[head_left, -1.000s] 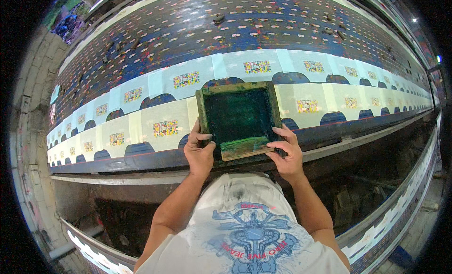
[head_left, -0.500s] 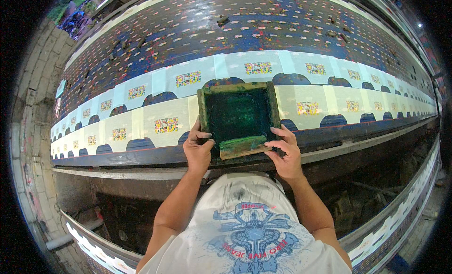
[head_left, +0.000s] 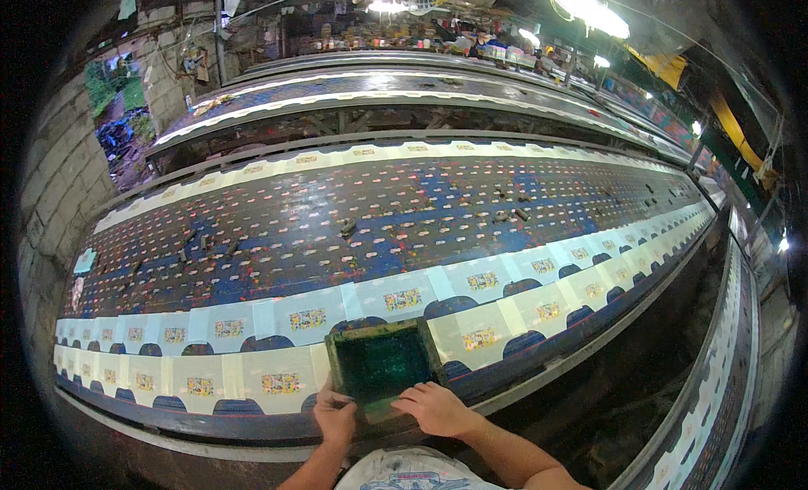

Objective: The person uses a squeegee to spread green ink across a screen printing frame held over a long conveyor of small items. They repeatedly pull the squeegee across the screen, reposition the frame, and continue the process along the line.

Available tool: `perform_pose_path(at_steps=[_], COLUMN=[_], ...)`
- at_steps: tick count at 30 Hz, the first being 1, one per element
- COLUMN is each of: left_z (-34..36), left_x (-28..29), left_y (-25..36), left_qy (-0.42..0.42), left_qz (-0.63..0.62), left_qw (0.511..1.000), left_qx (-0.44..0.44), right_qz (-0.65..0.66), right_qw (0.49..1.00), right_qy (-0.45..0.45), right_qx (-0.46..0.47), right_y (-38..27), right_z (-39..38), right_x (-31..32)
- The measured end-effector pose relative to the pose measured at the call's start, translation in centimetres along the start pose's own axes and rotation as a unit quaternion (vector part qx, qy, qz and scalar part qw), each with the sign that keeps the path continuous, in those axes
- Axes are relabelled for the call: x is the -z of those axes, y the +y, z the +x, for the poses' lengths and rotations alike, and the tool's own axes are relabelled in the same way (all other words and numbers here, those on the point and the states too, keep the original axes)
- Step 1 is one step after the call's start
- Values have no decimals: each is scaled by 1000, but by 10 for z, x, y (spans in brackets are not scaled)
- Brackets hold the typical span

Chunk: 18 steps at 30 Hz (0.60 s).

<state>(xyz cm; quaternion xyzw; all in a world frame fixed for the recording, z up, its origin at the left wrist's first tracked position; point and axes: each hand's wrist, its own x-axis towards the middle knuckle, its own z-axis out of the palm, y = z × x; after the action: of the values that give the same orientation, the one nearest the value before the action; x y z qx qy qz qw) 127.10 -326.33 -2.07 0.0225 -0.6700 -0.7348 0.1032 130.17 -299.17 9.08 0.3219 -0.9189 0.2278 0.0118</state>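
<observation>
A wooden screen-printing frame with a dark green, ink-stained mesh lies over the row of pale cream cloth pieces at the table's near edge. My left hand grips the frame's near left corner, thumb and fingers closed. Over the frame's near side, my right hand has its fingertips on the greenish wooden squeegee, which lies along that side. Part of the squeegee is covered by my fingers. Colourful printed rectangles mark the cream pieces on both sides of the frame.
Behind the cream row runs a row of light blue printed pieces. Small dark blocks lie scattered on the long, dark, paint-spotted table. More long tables stand beyond. A block wall rises at the left.
The view has tilted up, bringing the far tables and lamps into sight. My right hand has shifted left along the squeegee, from its right end toward the middle. My left hand stays at the frame.
</observation>
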Motion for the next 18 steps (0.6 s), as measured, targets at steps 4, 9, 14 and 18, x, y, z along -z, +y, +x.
perform_pose_path(at_steps=[4,9,14,18], left_z=[-5,-1,2,3], left_x=[-4,-2,-1,4], left_y=[16,5,2,6], left_qy=[2,8,22,11], left_qz=[17,7,17,5], left_qw=[999,1000,1000,999], left_qx=[29,27,-7,46], right_qz=[-16,-10,-10,-27], right_qw=[995,998,1000,999], right_qy=[-93,-57,19,32], right_qx=[9,15,-7,0], right_y=[13,51,69,76], right_z=[21,60,104,108], right_x=[18,15,13,8])
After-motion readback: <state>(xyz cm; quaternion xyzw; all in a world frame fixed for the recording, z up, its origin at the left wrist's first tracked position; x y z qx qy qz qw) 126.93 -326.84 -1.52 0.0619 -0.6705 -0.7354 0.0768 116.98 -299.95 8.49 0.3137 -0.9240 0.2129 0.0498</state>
